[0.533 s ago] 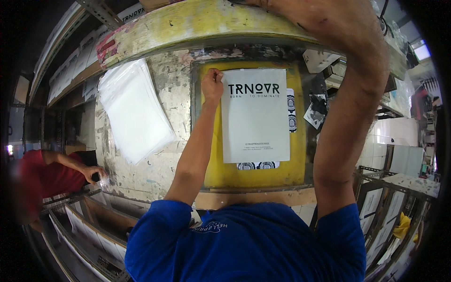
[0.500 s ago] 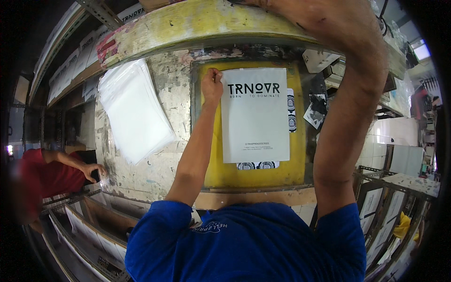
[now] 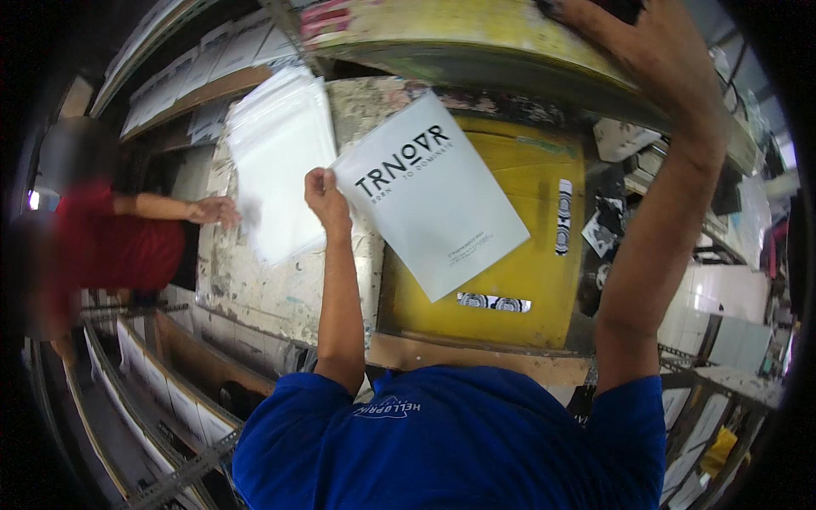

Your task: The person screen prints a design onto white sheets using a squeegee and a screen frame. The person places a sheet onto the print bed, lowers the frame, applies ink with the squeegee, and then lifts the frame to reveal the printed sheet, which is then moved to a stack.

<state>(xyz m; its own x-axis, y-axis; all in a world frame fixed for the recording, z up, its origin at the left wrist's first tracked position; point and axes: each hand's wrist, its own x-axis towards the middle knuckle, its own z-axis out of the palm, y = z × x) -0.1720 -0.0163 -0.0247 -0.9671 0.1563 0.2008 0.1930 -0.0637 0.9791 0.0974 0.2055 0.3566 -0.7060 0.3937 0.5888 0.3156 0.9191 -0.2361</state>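
My left hand (image 3: 326, 197) pinches the left corner of a flat white plastic bag (image 3: 438, 217) with black print. The bag lies tilted over the yellow printing board (image 3: 518, 327), its left corner out past the board's edge. At the top right, my right hand (image 3: 633, 42) is against the raised, yellow-stained frame (image 3: 459, 30). Its thumb stretches left, and something dark shows in the crook of the hand; the other fingers run out of the picture. Two strips with black-and-white emblems, one upright (image 3: 563, 217) and one level (image 3: 495, 303), lie on the board.
Left of the board is a stack of white bags (image 3: 285, 161) on the stained table (image 3: 353, 280). A person in a red shirt (image 3: 127, 242) reaches a hand (image 3: 214, 211) toward it. An ink-smudged scrap (image 3: 605, 225) lies right of the board. Racks (image 3: 153, 382) stand lower left.
My left hand has moved left with the printed bag, turning it askew and drawing it off the strips. The view has shifted. The other person's hand has come to the stack.
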